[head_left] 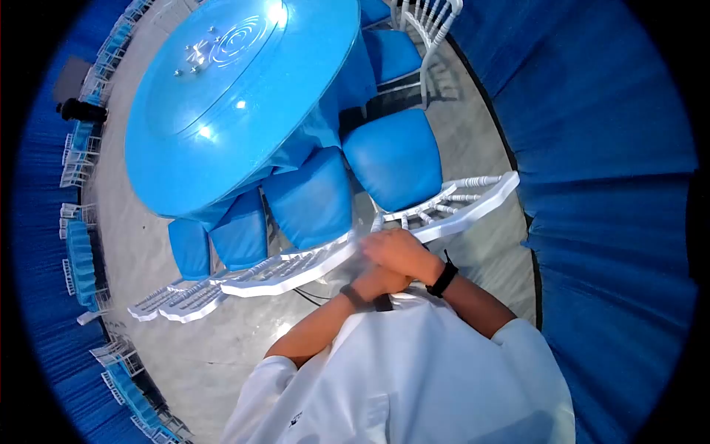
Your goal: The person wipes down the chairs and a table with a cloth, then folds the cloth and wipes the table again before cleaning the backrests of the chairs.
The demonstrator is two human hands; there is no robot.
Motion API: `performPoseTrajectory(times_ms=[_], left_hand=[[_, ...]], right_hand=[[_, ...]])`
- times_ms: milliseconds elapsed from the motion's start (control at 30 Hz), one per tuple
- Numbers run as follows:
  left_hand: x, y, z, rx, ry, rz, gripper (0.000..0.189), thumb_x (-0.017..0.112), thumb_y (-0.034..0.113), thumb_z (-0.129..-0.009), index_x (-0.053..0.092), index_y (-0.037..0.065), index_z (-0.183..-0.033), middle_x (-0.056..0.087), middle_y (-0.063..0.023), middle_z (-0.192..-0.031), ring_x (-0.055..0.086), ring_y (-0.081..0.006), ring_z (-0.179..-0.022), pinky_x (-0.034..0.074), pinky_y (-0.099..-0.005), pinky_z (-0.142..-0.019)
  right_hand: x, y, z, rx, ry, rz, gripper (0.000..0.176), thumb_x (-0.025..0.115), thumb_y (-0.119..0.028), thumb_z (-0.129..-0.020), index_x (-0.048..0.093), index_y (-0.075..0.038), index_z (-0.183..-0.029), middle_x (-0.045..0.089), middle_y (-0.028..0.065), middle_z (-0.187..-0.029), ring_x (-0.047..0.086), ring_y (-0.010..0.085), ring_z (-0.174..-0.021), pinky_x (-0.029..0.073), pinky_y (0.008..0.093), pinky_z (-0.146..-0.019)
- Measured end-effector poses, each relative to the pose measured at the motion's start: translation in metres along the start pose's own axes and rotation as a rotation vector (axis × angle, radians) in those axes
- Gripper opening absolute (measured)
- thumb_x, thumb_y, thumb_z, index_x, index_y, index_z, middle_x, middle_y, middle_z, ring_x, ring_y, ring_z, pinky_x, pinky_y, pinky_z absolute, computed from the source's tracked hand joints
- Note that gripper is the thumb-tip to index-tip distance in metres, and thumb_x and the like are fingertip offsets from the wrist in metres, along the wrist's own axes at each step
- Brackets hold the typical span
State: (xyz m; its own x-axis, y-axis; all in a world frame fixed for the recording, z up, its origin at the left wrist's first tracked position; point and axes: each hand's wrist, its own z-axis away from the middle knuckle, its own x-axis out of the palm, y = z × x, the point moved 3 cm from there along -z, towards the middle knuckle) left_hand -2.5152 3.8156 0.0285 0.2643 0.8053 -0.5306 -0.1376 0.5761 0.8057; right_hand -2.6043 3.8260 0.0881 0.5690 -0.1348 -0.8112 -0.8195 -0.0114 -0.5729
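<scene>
My two hands meet in front of my waist, one across the other. On top is my right hand (401, 251), its blurred fingers closed together over the left, with a black band (445, 279) round its wrist. Beneath it lies my left hand (383, 280), fingers hidden; a dark band (353, 297) circles that wrist. Just beyond my hands stand white chairs with blue seats. The nearest chair back (296, 274) overlaps the edge of my hands in this view, and another blue seat (393, 159) lies directly ahead.
A round table (170, 159) with a glossy blue cover and several small shiny pieces stands ahead left. Its chairs are tucked close around it. Blue curtains (614, 222) hang along the right side. More tables and chairs line the far left, where a dark figure (83, 111) shows.
</scene>
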Motion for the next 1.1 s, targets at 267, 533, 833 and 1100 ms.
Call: performPoseTrajectory(times_ms=[267, 533, 833, 1100], left_hand=[[-0.014, 0.012, -0.004, -0.016, -0.052, 0.024, 0.037, 0.052, 0.026, -0.093, 0.059, 0.007, -0.124, 0.059, -0.0183, -0.126, 0.053, -0.0358, -0.117, 0.039, -0.0437, -0.101], [-0.019, 0.024, -0.008, -0.058, -0.029, 0.066, 0.037, 0.052, 0.027, -0.093, 0.059, 0.008, -0.124, 0.059, -0.0178, -0.125, 0.054, -0.0355, -0.116, 0.039, -0.0434, -0.101], [-0.035, 0.041, 0.002, -0.066, -0.113, 0.093, 0.037, 0.049, 0.029, -0.095, 0.059, 0.008, -0.124, 0.060, -0.0173, -0.125, 0.054, -0.0349, -0.116, 0.040, -0.0435, -0.100], [-0.013, 0.033, 0.000, -0.106, -0.080, 0.235, 0.033, 0.049, 0.027, -0.095, 0.061, 0.006, -0.117, 0.061, -0.0176, -0.120, 0.056, -0.0325, -0.111, 0.042, -0.0406, -0.097]], right_hand=[[-0.010, 0.001, -0.007, 0.022, -0.060, -0.091, 0.015, 0.056, -0.020, -0.085, 0.063, -0.008, -0.091, 0.066, 0.0092, -0.085, 0.067, 0.0290, -0.077, 0.052, 0.0425, -0.065], [-0.012, 0.006, 0.001, 0.034, -0.075, -0.090, 0.014, 0.055, -0.020, -0.086, 0.063, -0.010, -0.091, 0.067, 0.0105, -0.084, 0.067, 0.0306, -0.078, 0.053, 0.0440, -0.067], [-0.007, 0.003, 0.005, 0.040, -0.232, -0.129, 0.027, 0.057, -0.022, -0.089, 0.062, -0.006, -0.111, 0.068, 0.0126, -0.104, 0.065, 0.0322, -0.090, 0.053, 0.0416, -0.078], [-0.013, 0.000, 0.016, -0.023, -0.054, -0.216, 0.023, 0.059, -0.019, -0.088, 0.064, -0.006, -0.105, 0.068, 0.0128, -0.098, 0.065, 0.0316, -0.089, 0.051, 0.0434, -0.077]])
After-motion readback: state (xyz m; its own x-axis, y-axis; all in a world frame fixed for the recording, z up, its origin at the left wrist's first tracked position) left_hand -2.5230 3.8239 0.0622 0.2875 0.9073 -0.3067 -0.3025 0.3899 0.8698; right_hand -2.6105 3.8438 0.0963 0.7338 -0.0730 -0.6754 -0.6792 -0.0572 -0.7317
